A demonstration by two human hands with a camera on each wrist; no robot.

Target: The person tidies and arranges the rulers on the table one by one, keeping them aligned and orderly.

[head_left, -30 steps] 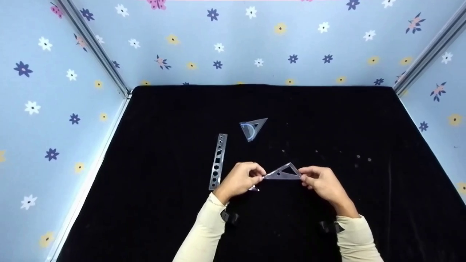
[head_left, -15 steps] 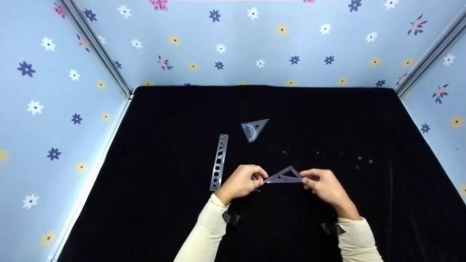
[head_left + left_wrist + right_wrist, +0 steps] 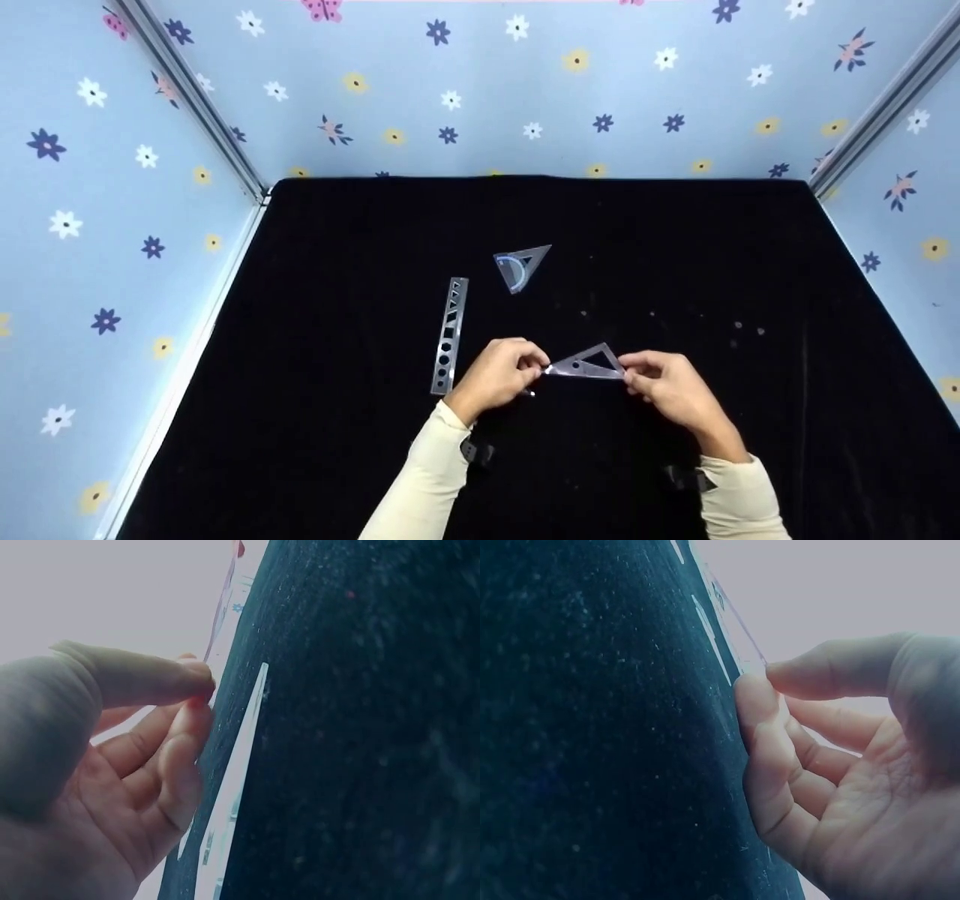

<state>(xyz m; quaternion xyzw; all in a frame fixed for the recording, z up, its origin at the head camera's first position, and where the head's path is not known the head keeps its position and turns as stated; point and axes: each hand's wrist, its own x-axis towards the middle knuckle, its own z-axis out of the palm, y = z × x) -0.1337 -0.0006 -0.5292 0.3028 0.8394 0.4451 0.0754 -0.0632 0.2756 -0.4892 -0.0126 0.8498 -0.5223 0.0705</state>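
A clear plastic set square (image 3: 586,370) with a triangular cut-out and a round hole is held between both hands in the head view. My left hand (image 3: 501,375) pinches its narrow left tip between thumb and fingers. At the other end, my right hand (image 3: 667,382) pinches the right corner. Beneath the left hand, a pointed clear piece (image 3: 229,795) lies on the black cloth, and the left hand hides most of it in the head view. Both wrist views show thumb and forefinger meeting at the plastic's edge.
A clear stencil ruler (image 3: 448,340) with shaped holes lies left of the left hand. Farther back, a clear protractor overlaps another set square (image 3: 538,256). Black cloth (image 3: 360,300) covers the table, with flowered walls (image 3: 480,75) at the back and sides.
The held set square has come slightly nearer the person and tilted a little, with both hands moving along. The ruler and the other pieces stay where they were.
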